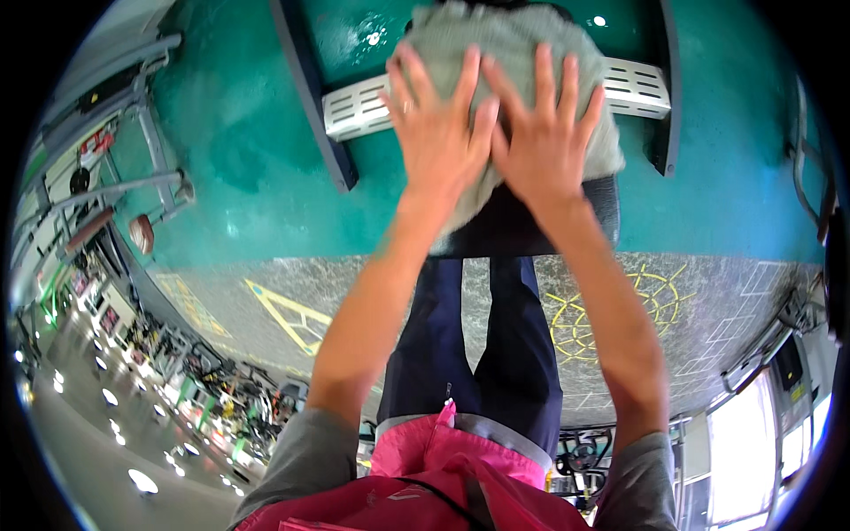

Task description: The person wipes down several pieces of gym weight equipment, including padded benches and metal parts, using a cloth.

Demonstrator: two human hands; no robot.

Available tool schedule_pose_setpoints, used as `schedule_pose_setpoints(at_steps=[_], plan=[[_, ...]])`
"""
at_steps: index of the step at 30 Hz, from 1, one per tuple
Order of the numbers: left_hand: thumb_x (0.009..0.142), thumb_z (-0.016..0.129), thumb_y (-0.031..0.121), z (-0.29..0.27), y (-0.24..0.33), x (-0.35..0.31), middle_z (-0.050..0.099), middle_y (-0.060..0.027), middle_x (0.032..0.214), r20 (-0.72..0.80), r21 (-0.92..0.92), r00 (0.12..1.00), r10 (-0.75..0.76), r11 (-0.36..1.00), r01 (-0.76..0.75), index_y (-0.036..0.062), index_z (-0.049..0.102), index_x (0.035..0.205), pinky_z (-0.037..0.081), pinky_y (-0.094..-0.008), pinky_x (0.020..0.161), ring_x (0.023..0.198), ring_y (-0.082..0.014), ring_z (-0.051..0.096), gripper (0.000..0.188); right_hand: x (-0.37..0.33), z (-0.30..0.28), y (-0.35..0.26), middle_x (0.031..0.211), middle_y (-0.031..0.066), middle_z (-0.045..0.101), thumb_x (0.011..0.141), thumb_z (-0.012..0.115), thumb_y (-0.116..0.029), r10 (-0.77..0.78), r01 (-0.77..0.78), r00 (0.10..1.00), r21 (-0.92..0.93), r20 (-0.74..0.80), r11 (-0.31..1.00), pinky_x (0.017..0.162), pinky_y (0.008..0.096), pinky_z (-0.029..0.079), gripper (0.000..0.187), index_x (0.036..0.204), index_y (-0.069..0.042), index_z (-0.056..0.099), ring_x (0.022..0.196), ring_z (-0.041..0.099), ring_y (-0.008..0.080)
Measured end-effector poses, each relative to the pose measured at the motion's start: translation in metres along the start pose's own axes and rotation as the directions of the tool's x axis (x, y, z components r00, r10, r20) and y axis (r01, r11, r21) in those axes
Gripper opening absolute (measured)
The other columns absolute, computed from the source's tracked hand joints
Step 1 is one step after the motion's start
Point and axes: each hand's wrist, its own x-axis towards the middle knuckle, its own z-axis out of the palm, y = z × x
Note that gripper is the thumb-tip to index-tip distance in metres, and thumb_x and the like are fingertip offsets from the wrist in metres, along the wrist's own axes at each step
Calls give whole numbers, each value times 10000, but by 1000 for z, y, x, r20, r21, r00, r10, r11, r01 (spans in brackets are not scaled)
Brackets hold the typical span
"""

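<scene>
A teal floor (248,159) fills the upper view. At twelve o'clock a grey-green cloth (513,53) drapes a dark padded seat (522,226). Left hand (438,133) and right hand (544,137) press flat on it, fingers spread, side by side and touching.

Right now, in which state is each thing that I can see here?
left hand: flat, fingers spread, pressing on the cloth.
right hand: flat, fingers spread, pressing on the cloth beside the left.
grey-green cloth: bunched, draped over the dark padded seat.
dark padded seat: partly covered by the cloth.
slotted metal plate: bare, lying behind the seat.
</scene>
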Motion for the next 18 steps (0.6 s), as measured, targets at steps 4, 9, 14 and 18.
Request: schedule_pose_setpoints(at_steps=[4, 9, 14, 18], plan=[[1099, 473, 453, 9, 3, 35, 201, -386, 1714, -77, 54, 997, 15, 998, -10, 303, 463, 1654, 239, -765, 1211, 1538, -632, 242, 575, 42, 16, 16, 1715, 166, 384, 1054, 539, -510, -91, 81, 990, -94, -109, 992, 1220, 776, 165, 549, 1597, -438, 500, 1569, 331, 461], [1090, 476, 429, -5, 14, -46, 226, -318, 1738, 59, 68, 998, -19, 998, 15, 280, 484, 1647, 176, -780, 1223, 1560, -604, 227, 577, -32, -4, 1, 1728, 175, 358, 1018, 591, -498, -66, 67, 993, -1, 94, 998, 1263, 742, 134, 611, 1610, -371, 507, 1588, 303, 466], [1071, 504, 412, -22, 24, -96, 248, -303, 1738, 160, 93, 987, 7, 995, -22, 257, 494, 1644, 182, -758, 1227, 1578, -570, 226, 594, -88, -30, -1, 1728, 153, 367, 993, 609, -512, -52, 42, 964, 47, 261, 998, 1267, 739, 133, 615, 1590, -382, 535, 1596, 299, 448], [1048, 553, 408, -8, 12, -33, 297, -275, 1724, 20, 65, 1000, 8, 998, -10, 307, 520, 1621, 259, -699, 1228, 1560, -536, 289, 584, -22, -6, 9, 1695, 139, 417, 1002, 597, -523, -88, 90, 994, -33, 62, 995, 1251, 746, 169, 593, 1579, -401, 535, 1571, 342, 438]])
